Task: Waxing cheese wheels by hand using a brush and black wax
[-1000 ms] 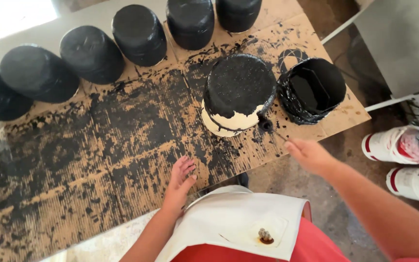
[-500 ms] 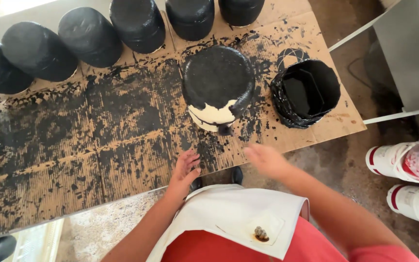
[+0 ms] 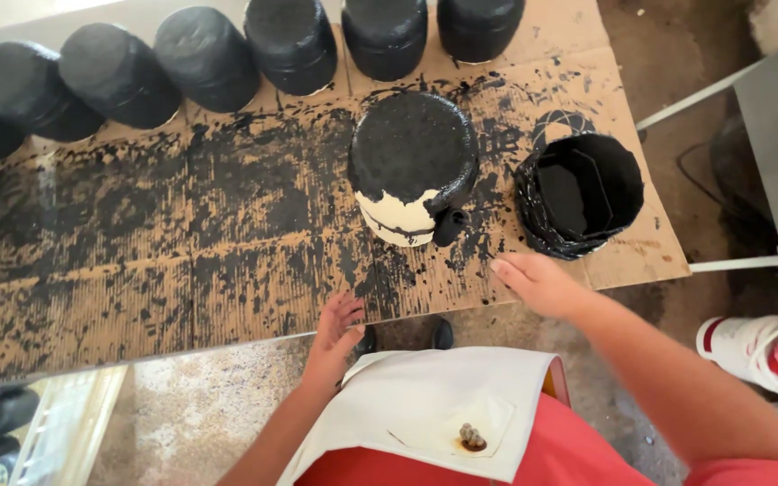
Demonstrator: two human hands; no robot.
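2 hands were empty: right hand hovered flat & loose near the half-painted pot, upside down on the cardboard by the paint bucket; left hand rested slack at the edge. Best grip unpainted cream w/ fingertips.

A broad bare stretch of the paint-spattered cardboard surface is left open to the left of the half-painted pot. The far edge is blocked by a row of black pots. Only a narrow gap is left between the half-painted pot and the black paint bucket.
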